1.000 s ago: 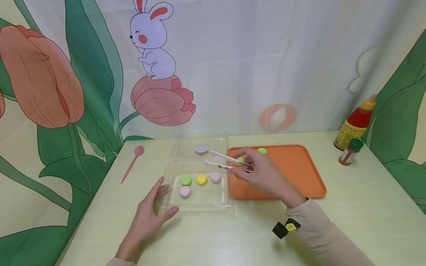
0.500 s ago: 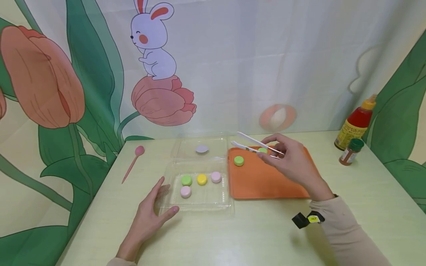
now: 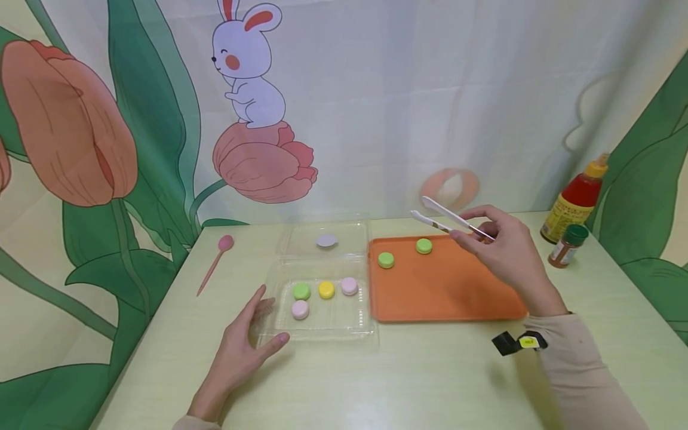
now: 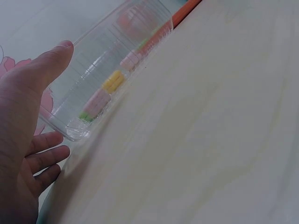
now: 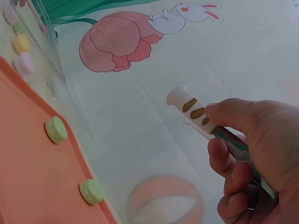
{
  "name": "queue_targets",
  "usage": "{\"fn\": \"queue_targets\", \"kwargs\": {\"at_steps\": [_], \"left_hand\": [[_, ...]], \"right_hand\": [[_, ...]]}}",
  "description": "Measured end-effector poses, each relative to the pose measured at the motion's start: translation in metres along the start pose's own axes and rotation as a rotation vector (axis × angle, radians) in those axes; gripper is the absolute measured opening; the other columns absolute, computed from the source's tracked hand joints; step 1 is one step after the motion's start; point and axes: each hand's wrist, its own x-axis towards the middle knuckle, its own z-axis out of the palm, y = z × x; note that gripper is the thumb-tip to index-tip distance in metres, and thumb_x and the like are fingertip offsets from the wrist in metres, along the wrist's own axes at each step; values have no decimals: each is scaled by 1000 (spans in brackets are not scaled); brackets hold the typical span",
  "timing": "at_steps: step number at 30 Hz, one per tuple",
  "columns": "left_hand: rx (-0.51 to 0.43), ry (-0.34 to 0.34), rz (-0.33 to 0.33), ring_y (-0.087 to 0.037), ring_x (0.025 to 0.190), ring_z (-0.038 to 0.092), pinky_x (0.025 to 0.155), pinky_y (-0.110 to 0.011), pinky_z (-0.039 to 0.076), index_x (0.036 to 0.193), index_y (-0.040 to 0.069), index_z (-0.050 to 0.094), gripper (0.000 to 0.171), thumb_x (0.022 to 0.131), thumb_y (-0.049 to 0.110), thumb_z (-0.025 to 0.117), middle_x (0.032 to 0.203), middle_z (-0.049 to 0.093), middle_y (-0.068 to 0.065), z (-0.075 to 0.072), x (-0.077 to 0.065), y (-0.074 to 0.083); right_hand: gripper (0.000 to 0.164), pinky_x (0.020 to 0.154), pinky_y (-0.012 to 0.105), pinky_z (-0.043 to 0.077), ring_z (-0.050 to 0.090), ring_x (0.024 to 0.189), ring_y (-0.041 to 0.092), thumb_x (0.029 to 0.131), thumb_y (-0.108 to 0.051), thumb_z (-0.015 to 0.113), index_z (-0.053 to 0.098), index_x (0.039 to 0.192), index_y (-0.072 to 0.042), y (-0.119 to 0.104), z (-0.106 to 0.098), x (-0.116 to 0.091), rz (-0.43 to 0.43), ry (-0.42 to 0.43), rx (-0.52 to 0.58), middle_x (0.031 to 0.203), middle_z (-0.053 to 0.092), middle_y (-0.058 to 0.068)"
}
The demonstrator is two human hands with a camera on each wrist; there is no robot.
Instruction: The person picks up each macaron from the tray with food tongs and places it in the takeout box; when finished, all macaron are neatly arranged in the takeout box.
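Observation:
My right hand (image 3: 502, 251) holds a pair of white-tipped tongs (image 5: 194, 112) between thumb and fingers, above the right part of the orange tray (image 3: 435, 292). The tips stand apart with nothing between them. Two green macarons (image 3: 386, 260) lie at the tray's left and back. To the left, a clear plastic box (image 3: 333, 322) with its lid folded back holds a green macaron (image 3: 301, 291), a yellow macaron (image 3: 326, 290) and two pale pink macarons (image 3: 349, 286). My left hand (image 3: 239, 349) is at the box's left front corner, thumb and fingers spread and relaxed.
A pink spoon (image 3: 216, 263) lies on the table at the left. A red sauce bottle (image 3: 575, 200) and a small green-capped jar (image 3: 568, 245) stand at the back right. A pale lilac oval (image 3: 326, 240) shows at the lid. A printed curtain (image 3: 376, 107) hangs behind.
My right hand has carried the tongs rightward from over the box and tray edge to the tray's right part, uncovering both green macarons. The left hand has stayed put.

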Motion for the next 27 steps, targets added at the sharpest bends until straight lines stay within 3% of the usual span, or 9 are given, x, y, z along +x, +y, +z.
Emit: {"fn": "queue_targets", "kwargs": {"at_steps": [5,12,20,27], "left_hand": [[3,-3,0,-26,153,55,124,-17,27,179,27,27,109,93,44,92,162,61,-3,0,0,-1],[11,-2,-4,-26,153,55,126,-22,29,179,28,27,109,93,45,92,162,62,-3,0,0,-1],[14,-5,-7,-26,153,54,130,-38,32,179,29,26,109,93,45,92,162,61,-2,0,0,-1],[13,-8,-14,-27,154,54,130,-51,33,179,27,26,110,93,43,92,162,61,-3,0,0,1]], "right_hand": [[56,57,27,52,66,73,19,100,-46,85,67,146,-18,11,-1,3,18,10,-4,95,76,11],[47,54,29,48,61,70,22,105,-44,79,71,145,-21,30,7,8,-3,20,-54,88,75,12],[49,54,30,49,66,71,20,108,-42,76,73,148,-13,52,24,12,10,-2,-92,91,80,12],[49,55,32,51,70,71,24,107,-37,78,72,146,-8,59,35,11,48,-15,-108,96,80,15]]}}
